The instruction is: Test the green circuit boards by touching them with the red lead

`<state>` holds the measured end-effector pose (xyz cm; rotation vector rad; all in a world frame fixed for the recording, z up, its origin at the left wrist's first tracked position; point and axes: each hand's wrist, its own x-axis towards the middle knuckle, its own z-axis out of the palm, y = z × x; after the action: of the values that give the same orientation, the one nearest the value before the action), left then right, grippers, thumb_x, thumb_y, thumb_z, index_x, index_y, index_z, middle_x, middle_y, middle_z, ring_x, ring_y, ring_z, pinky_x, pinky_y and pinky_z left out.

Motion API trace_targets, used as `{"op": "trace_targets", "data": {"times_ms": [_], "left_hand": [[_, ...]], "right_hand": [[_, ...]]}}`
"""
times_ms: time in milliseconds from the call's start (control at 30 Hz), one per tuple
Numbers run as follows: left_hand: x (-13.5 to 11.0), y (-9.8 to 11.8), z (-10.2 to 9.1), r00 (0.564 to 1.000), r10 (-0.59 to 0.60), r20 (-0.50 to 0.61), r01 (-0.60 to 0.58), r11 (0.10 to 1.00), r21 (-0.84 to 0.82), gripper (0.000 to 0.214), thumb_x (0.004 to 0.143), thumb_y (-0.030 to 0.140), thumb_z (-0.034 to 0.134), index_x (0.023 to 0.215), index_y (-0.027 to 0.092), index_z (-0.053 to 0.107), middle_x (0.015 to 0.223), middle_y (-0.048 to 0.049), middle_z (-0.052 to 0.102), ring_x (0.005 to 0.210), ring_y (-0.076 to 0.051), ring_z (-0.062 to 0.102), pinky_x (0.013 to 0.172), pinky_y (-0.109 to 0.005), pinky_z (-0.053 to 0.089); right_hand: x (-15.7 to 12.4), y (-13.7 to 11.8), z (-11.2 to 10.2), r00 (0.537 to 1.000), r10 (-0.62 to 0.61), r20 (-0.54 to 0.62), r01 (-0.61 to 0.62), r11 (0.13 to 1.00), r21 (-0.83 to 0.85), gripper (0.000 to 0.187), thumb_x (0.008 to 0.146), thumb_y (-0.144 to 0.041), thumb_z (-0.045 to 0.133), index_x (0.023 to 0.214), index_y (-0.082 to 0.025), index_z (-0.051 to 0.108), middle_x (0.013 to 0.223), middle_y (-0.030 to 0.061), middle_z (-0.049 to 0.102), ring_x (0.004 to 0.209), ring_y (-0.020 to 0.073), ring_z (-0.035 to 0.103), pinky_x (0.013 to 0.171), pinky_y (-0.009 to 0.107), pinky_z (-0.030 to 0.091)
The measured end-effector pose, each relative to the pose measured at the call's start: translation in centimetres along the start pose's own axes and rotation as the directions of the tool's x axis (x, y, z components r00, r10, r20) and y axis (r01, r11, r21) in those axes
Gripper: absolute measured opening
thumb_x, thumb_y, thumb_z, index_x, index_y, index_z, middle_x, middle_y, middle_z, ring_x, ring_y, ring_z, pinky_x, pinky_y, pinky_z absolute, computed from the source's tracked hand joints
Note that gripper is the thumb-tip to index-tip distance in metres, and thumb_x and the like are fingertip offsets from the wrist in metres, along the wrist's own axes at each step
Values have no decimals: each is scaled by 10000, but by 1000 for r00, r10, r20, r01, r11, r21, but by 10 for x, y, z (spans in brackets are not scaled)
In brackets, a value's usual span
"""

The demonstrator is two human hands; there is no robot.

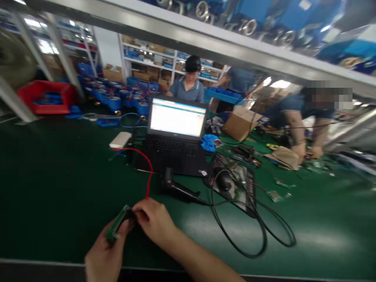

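Note:
My left hand (104,256) grips a small green circuit board (117,223) by its lower end, tilted up near the front edge of the green table. My right hand (154,221) is closed in a pinch at the board's top end, where a red wire (148,172) comes in. What the right fingers pinch is too small to make out. The red wire runs back toward the open black laptop (176,135).
A black handheld scanner (176,188) lies just beyond my hands. A black mouse (223,180) sits on a pad with looping black cables (252,231). A white box (120,140), a blue cloth (209,143) and a cardboard box (241,123) stand further back. Other people work across the table.

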<state>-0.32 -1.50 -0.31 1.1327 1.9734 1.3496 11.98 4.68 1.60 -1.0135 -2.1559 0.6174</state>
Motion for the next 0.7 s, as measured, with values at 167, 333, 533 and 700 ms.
{"op": "trace_targets", "data": {"times_ms": [167,333,533,700], "left_hand": [[-10,13,-3,999,-26,23,30,970,-243,384,749,485,650,976,176,668,900,-76,734,797,-256,705,742,-338,598],[-11,5,2,999,-28,43,40,946,-321,331,784,420,654,1015,184,660,929,-65,724,810,-224,702,760,-299,585],[-12,2,3,997,-28,77,55,927,-371,313,811,400,636,1046,194,645,988,-58,707,855,-209,693,803,-288,573],[-11,5,4,998,-31,60,51,928,-369,313,801,404,645,1015,176,659,934,-67,714,823,-213,695,776,-290,582]], "right_hand": [[-2,4,0,997,-27,-77,40,985,165,180,839,-76,491,870,-188,629,823,45,674,766,158,648,708,251,522],[-5,3,-2,996,-29,-84,44,982,181,191,844,-92,464,868,-193,625,806,45,666,729,163,648,668,252,517],[-5,3,-2,995,-31,-91,47,983,179,175,855,-109,462,862,-190,618,795,46,662,711,165,648,647,252,514],[-4,4,-1,995,-31,-98,49,981,185,177,859,-111,461,858,-190,619,794,47,663,697,162,648,637,247,514]]}}
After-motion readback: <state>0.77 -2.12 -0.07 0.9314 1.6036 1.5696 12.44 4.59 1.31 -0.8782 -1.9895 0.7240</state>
